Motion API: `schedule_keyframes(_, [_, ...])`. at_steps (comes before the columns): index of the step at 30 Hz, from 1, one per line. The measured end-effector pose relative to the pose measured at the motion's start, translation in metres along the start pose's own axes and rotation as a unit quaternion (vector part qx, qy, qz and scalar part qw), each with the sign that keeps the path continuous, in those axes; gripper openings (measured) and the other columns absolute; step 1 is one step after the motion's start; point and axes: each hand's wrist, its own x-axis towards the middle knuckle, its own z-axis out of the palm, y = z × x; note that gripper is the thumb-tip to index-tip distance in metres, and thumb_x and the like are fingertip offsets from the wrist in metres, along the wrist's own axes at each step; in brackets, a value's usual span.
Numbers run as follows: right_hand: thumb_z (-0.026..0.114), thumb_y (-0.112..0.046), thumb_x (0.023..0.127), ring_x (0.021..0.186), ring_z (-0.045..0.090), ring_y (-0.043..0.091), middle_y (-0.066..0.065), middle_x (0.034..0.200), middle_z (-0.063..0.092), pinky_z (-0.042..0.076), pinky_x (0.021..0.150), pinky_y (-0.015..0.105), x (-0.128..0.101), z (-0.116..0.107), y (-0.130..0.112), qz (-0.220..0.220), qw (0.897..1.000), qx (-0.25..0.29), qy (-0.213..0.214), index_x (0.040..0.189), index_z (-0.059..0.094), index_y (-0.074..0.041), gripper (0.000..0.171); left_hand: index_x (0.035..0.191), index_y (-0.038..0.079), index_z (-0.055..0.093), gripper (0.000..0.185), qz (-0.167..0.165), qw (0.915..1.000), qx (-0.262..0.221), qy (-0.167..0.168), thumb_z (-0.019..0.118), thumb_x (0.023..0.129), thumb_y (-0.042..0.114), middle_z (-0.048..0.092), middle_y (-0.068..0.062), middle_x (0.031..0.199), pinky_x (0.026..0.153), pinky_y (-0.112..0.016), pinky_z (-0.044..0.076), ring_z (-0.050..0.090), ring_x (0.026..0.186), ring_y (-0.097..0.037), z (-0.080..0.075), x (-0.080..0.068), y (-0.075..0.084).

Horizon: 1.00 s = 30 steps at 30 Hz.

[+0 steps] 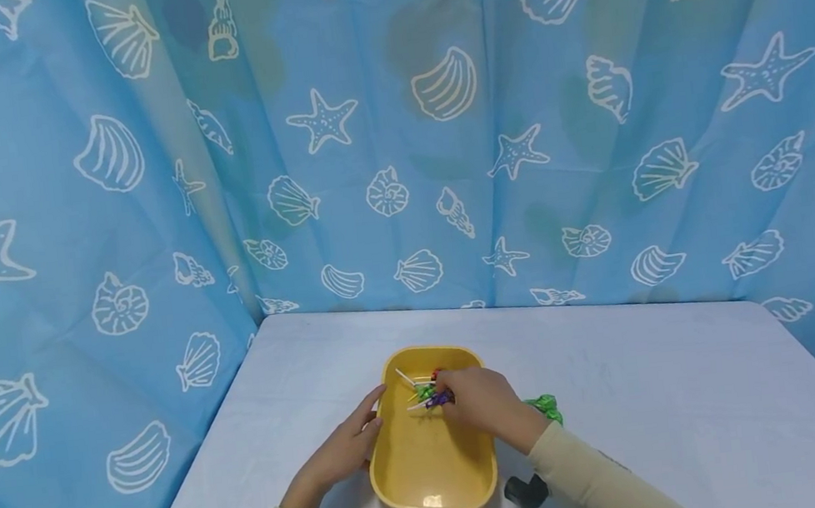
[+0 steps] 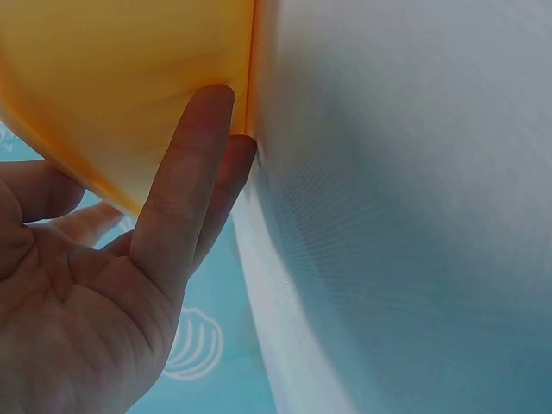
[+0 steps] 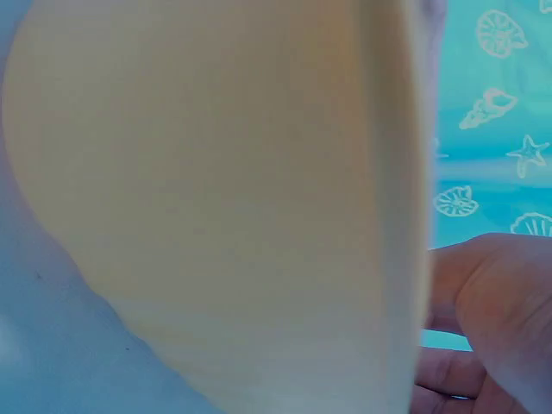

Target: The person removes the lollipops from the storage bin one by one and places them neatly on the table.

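head view: right hand [image 1: 480, 401] reaches into the yellow tray [image 1: 432, 473], fingers pinching a bunch of lollipops [image 1: 427, 394]; left hand [image 1: 350, 445] lies flat, straight-fingered, against the tray's left wall.

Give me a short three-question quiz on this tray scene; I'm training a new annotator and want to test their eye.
1. True or false: the left hand lies with straight fingers against the outer wall of the yellow tray.
2. Where is the right hand? A) inside the tray, on the wrapped lollipops B) flat on the table C) on the curtain
3. What colour is the wrapper lying on the table just right of the tray?

Key: 1 true; 2 A; 3 green.
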Motion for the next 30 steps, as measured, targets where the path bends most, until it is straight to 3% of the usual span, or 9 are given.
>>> schedule_keyframes(3, [0.08,-0.021,0.087,0.079,0.058,0.014,-0.006,0.091,0.07,0.055,0.088,0.041,-0.002,-0.002,0.0,0.012,1.0,0.015,-0.003,0.103,0.074,-0.016,0.018,0.162,0.021,0.026,0.054,-0.003,1.0,-0.006,-0.003,0.041,0.11,0.025,0.039,-0.031,0.153,0.07,-0.042,0.059,0.062,0.109,-0.032,-0.001,0.0,0.0])
schedule_keyframes(13, [0.077,-0.02,0.089,0.076,0.055,0.014,-0.009,0.085,0.064,0.052,0.076,0.034,-0.01,-0.009,0.004,0.016,0.998,0.057,0.011,0.099,0.072,-0.018,0.011,0.162,0.021,0.026,0.054,0.0,0.9999,-0.014,-0.008,0.041,0.11,0.024,0.042,-0.03,0.15,0.067,-0.04,0.058,0.063,0.099,-0.026,-0.002,-0.001,0.0])
schedule_keyframes(30, [0.078,-0.018,0.089,0.081,0.059,0.014,-0.01,0.089,0.065,0.052,0.073,0.031,-0.03,-0.008,0.024,-0.005,0.989,0.112,0.098,0.105,0.074,-0.017,0.016,0.163,0.021,0.024,0.054,0.004,0.9996,-0.025,-0.012,0.039,0.111,0.021,0.043,-0.03,0.149,0.068,-0.041,0.059,0.063,0.103,-0.028,-0.001,-0.001,0.001])
